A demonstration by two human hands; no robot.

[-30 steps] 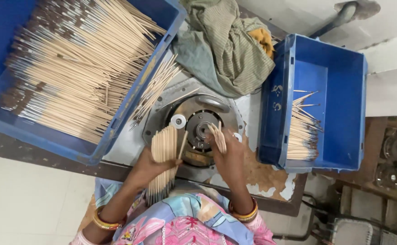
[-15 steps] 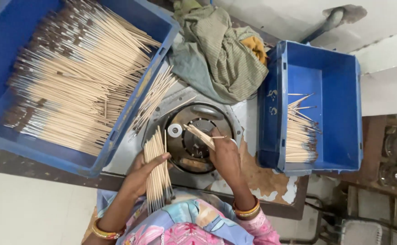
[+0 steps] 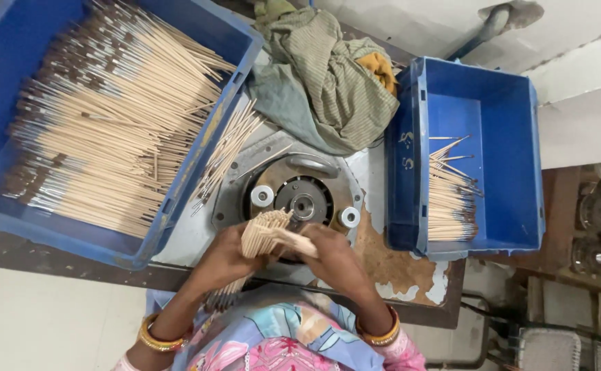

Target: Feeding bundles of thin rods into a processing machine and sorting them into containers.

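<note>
1. The large blue crate [image 3: 12, 199] at the left lay heaped with thin wooden sticks [image 3: 101, 137], their dark ends toward the far-left side; it filled most of the bench [image 3: 53, 257] on that side and left little free room for the left elbow.
2. The smaller blue crate [image 3: 506, 137] at the right held only a short row of sticks [image 3: 448, 206] along its left wall, well apart from both hands.
3. A crumpled olive cloth [image 3: 328, 89] lay between the crates, just beyond the round metal machine head [image 3: 304, 199], with a loose fan of sticks [image 3: 225, 154] leaning off the big crate's edge beside it.
4. The left hand [image 3: 221, 257] was clamped around a fat bundle of sticks [image 3: 266, 233], held just in front of the machine head; the bundle's lower ends hung down toward the lap.
5. The right hand [image 3: 335, 257] was closed on a few sticks drawn sideways off the bundle's top; both hands touched the same bundle.
6. Judged from this, the grip would work best kept firm low on the bundle, with only a few sticks fanned off at a time, ends level.
7. The two white rollers [image 3: 262, 196] sat near the fingertips and looked like a pinch risk.
</note>
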